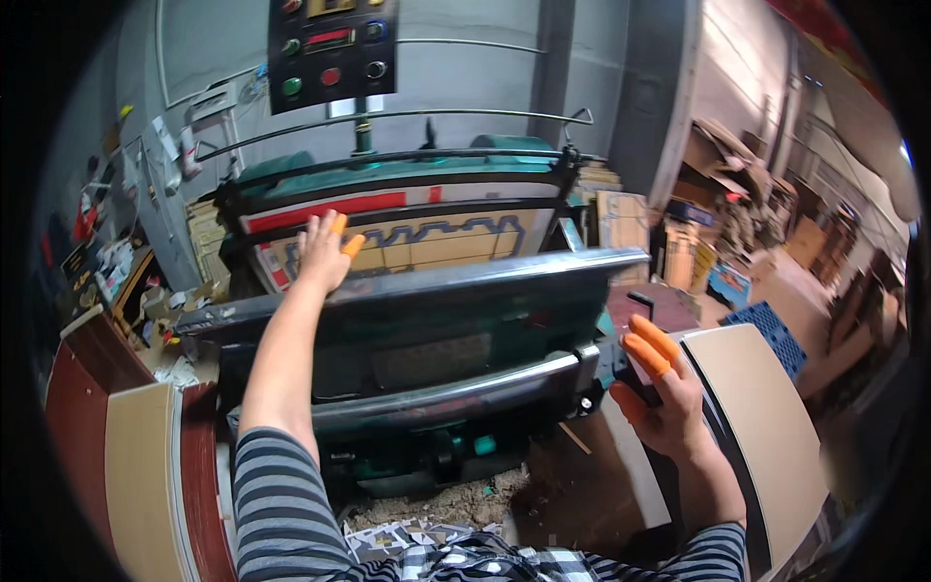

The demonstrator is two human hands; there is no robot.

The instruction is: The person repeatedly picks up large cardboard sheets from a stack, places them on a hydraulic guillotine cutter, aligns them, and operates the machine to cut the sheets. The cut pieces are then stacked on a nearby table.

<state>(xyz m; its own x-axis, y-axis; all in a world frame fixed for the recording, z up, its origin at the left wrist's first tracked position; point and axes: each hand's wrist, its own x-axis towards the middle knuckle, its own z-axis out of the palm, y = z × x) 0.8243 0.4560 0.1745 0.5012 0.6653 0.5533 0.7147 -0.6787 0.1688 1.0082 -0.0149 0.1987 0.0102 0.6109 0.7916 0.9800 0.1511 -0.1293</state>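
Note:
A large green and black press [436,339] stands in front of me, its jaws parted. Inside hangs a brown die board [456,250] with dark wavy strips, below a red strip [330,210]. My left hand [325,254] reaches out over the near steel plate [485,272] with its fingers spread, in front of the die board. Whether it touches the board I cannot tell. My right hand [669,398] is raised beside the press, fingers apart and nothing in them, nearest to a stack of tan cardboard sheets [761,417]. Orange finger covers sit on some fingers of both hands.
A control panel [333,48] with coloured buttons hangs above the press. Boards with dark red sides [204,475] stand at the left. Paper scraps [407,533] lie on the floor before me. A blue pallet [768,335] and piled cardboard [727,155] are at the right.

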